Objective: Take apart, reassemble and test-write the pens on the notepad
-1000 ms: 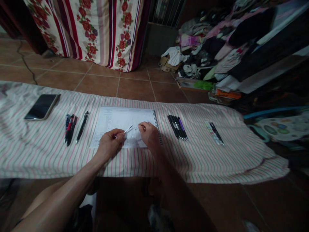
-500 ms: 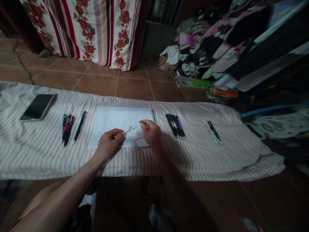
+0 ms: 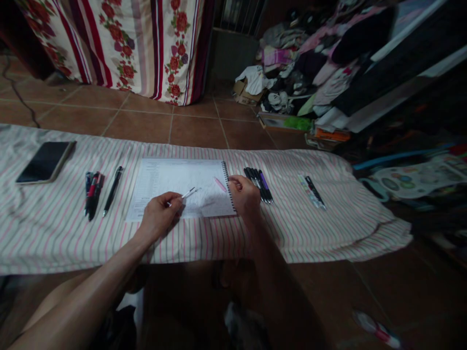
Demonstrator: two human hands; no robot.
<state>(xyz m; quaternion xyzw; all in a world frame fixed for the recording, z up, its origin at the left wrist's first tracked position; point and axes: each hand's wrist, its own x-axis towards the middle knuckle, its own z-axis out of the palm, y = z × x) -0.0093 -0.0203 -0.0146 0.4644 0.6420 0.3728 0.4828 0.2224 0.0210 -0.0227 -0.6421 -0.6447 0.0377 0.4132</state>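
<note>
Pinching a stick point(image 3: 187, 193) over the notebook point(image 3: 178, 175)

In the head view, the left hand point(image 3: 161, 209) grasps the stick between thumb and fingers; it is thin and pale with a dark end, and slants over the notebook's lower part. Whether it touches the paper cannot be told. The right hand point(image 3: 246, 195) is curled beside the spiral point(image 3: 225, 175); whether it grips anything is unclear. A pink piece point(image 3: 220, 184) lies on the notebook near the spiral. Left of the notebook are a black pen point(image 3: 113, 191), a pen cluster point(image 3: 93, 197) and a phone point(image 3: 45, 162). Just beyond the right hand lies a purple pen point(image 3: 263, 180) among dark ones. Everything rests on striped cloth point(image 3: 204, 249).
</note>
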